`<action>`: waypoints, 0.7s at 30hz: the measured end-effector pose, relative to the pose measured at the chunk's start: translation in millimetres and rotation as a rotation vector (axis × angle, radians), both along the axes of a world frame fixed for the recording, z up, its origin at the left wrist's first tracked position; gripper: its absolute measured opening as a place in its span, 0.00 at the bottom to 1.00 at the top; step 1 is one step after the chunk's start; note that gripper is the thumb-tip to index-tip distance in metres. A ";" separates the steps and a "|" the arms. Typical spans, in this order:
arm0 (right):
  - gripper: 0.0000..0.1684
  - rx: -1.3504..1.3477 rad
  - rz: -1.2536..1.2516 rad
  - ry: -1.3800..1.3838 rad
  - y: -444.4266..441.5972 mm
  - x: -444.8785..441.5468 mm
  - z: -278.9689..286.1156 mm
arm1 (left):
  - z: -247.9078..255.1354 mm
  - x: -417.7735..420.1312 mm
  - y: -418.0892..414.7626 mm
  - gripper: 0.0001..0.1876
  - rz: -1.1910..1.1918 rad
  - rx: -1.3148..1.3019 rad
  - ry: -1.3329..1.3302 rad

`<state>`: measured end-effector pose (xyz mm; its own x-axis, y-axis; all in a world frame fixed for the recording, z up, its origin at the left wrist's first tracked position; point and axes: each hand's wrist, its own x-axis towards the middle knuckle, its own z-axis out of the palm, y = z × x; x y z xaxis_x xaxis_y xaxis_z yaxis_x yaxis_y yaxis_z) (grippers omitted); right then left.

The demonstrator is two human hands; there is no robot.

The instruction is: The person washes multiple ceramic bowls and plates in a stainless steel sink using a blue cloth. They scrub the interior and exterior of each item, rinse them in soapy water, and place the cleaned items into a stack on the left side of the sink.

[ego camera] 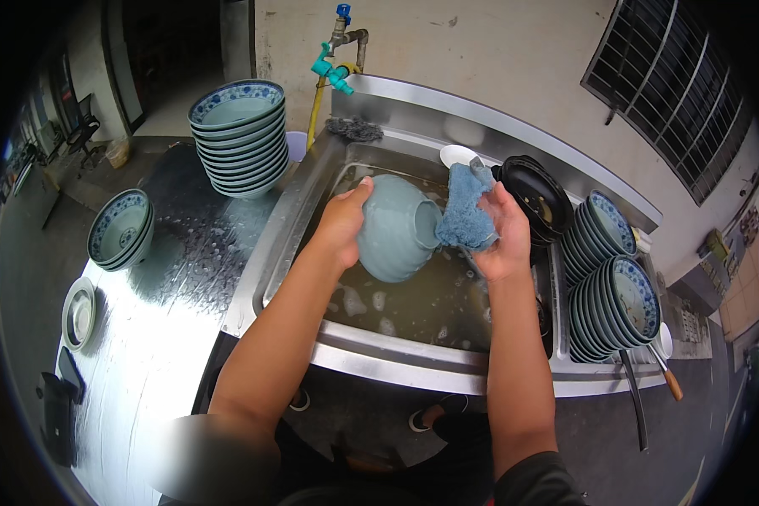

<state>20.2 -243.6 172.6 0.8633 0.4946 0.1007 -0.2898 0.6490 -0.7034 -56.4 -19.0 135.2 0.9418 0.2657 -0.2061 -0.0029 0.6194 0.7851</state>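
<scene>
My left hand (345,221) grips the rim of a pale green ceramic bowl (392,228), thumb on its outer wall. The bowl is tipped on its side, with its foot ring towards the right, above the sink. My right hand (506,231) holds a blue terry cloth (467,212), which reaches the bowl's foot ring. Below both hands, cloudy water (405,310) with patches of foam lies in the stainless steel sink (386,370). A small white dish (458,155) and black oval dishes (536,193) are at the sink's back right.
A tall stack of blue-rimmed bowls (240,139) and a shorter one (121,231) stand on the metal table (139,354) at left. More bowls (613,310) lean at right, beside protruding utensil handles (672,384). A teal tap (334,73) and a grey scrubber (354,129) are behind.
</scene>
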 end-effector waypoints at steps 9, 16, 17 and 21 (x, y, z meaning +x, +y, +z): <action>0.28 -0.852 -0.284 -1.049 19.8 -10.5 -31.5 | -12.1 11.2 14.7 0.24 -0.057 0.044 -0.020; 0.38 -0.927 -0.388 -1.194 20.4 -15.0 -27.8 | -12.2 2.4 33.4 0.30 -0.301 -0.057 -0.071; 0.38 -0.877 -0.364 -1.164 22.3 -14.4 -30.6 | -10.9 1.3 30.0 0.31 -0.339 -0.070 -0.078; 0.35 -0.821 -0.378 -1.178 9.3 -17.6 -29.7 | -14.7 6.6 15.7 0.31 -0.427 -0.122 -0.067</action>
